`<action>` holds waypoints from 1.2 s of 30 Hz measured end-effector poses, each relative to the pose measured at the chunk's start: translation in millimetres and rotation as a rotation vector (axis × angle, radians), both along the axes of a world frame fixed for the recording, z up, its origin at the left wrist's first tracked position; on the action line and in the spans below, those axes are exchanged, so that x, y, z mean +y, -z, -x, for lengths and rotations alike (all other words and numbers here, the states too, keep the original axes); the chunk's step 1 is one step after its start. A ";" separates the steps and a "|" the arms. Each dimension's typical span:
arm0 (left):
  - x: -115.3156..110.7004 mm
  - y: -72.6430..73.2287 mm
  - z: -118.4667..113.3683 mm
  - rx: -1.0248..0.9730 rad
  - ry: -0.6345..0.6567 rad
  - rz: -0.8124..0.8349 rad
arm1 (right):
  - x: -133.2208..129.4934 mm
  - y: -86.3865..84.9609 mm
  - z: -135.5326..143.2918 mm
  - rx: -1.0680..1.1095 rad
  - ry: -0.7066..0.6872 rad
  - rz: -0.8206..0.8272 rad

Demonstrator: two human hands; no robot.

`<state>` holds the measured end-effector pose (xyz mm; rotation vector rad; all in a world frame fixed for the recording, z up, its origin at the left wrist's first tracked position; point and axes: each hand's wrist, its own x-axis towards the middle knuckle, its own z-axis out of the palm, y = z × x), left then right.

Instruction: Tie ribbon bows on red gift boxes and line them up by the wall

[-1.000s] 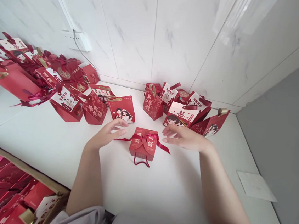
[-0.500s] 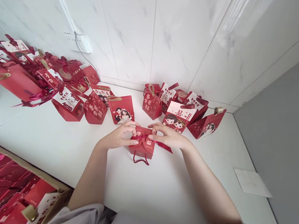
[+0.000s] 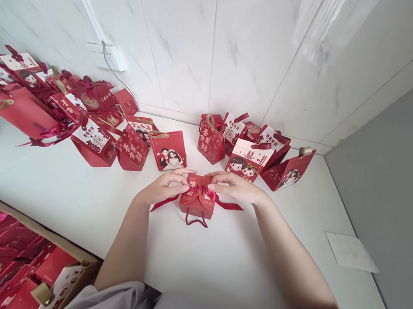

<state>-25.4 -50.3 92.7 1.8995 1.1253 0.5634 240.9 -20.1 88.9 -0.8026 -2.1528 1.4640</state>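
Observation:
A small red gift box with gold lettering sits on the white table in front of me, its twisted cord handle hanging toward me. Across its top runs a dark red ribbon, looped at the middle with a tail out to each side. My left hand is at the box's left top edge, thumb and fingers pinched on the ribbon. On the other side my right hand pinches the ribbon close to the loop. Some fingertips of both hands are hidden behind the box.
Several red gift boxes stand behind, among them a bride-and-groom box and a cartoon-couple box. More are piled at the left. A carton of red boxes is at lower left. A white card lies at right by a grey panel.
The ribbon's left tail now shows, stretched out below my left hand. The loop at the middle looks fuller, and the right tail has shifted slightly to the right.

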 end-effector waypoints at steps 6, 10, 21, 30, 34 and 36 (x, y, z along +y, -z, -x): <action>-0.2 -1.7 0.8 0.002 0.035 -0.021 | -1.2 1.1 -0.8 0.048 -0.031 0.033; 2.9 2.8 5.0 -0.116 -0.002 -0.034 | 3.4 0.2 -10.4 0.101 -0.060 0.149; 4.4 3.7 -4.6 -0.164 0.123 0.026 | 14.8 1.7 -33.3 0.015 -0.013 0.170; 4.7 7.4 -4.7 -0.248 0.416 0.085 | 17.9 15.5 -29.9 0.000 -0.027 0.307; 7.0 15.0 -10.7 -0.332 0.416 0.054 | 19.4 18.3 -30.2 0.001 -0.033 0.323; 7.7 18.3 -13.7 -0.347 0.379 0.026 | 19.7 16.4 -32.8 -0.014 -0.045 0.290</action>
